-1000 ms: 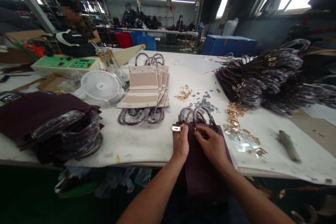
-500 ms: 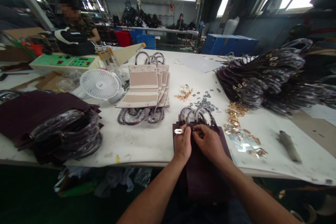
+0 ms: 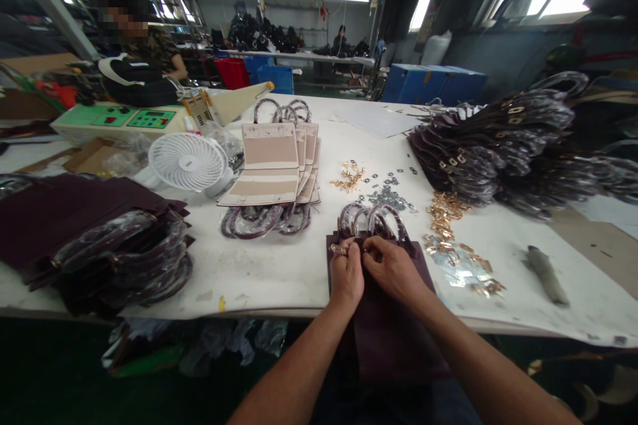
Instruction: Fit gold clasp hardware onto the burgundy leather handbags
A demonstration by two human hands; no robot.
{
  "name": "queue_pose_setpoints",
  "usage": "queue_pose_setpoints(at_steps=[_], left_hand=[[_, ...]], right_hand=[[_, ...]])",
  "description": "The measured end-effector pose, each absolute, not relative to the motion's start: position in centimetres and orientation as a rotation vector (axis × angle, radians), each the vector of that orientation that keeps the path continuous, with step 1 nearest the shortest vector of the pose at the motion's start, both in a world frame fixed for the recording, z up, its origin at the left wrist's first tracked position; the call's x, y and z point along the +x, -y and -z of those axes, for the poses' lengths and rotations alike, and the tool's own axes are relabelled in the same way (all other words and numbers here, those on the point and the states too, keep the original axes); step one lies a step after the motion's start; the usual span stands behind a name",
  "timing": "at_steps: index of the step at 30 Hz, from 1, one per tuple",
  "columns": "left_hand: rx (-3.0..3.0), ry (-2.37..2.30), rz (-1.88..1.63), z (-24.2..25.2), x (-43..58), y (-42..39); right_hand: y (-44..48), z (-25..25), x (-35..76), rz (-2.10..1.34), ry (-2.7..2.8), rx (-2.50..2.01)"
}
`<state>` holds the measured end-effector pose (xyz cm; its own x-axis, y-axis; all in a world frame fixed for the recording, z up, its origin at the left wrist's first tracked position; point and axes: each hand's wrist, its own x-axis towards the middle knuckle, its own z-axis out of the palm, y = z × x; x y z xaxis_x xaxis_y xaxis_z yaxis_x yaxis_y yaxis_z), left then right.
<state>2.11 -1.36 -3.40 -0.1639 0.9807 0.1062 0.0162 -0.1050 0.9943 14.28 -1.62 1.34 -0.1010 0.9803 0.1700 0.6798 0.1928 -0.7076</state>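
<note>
A dark purple handbag (image 3: 393, 345) hangs over the table edge in front of me. Its handles (image 3: 386, 212) are wrapped in clear plastic and stand up behind my fingers. My left hand (image 3: 347, 275) is closed at the bag's upper part, and a small gold-coloured metal plate (image 3: 338, 250) juts out from its fingers. Right beside it, my right hand (image 3: 393, 269) is pinched near a tiny gold glint against the bag. What exactly the right fingertips hold is too small to make out.
Gold fittings (image 3: 445, 212) and grey metal pieces (image 3: 389, 198) lie scattered on the white table (image 3: 259, 272). Dark bags (image 3: 100, 232) are piled left, more (image 3: 488, 146) right. Beige-lined bag panels (image 3: 269, 146), a white fan (image 3: 187, 163) and a grey-wrapped tool (image 3: 547, 274) are around.
The gold plate at my left hand has tilted, so its face shows less. My right fingers have shifted slightly toward the left hand. The whole view moved a little.
</note>
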Motion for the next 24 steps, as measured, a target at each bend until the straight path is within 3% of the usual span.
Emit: queue_pose_setpoints(at_steps=[15,24], left_hand=[[0.934,-1.402,-1.41,3.6,2.9,0.5],[1.081,-1.325,-1.481,2.8,2.9,1.3]], right_hand=[[2.5,-0.1,14.3,-0.591,1.734,-1.482],[2.8,-0.4,14.4,-0.635,1.761,-1.484]])
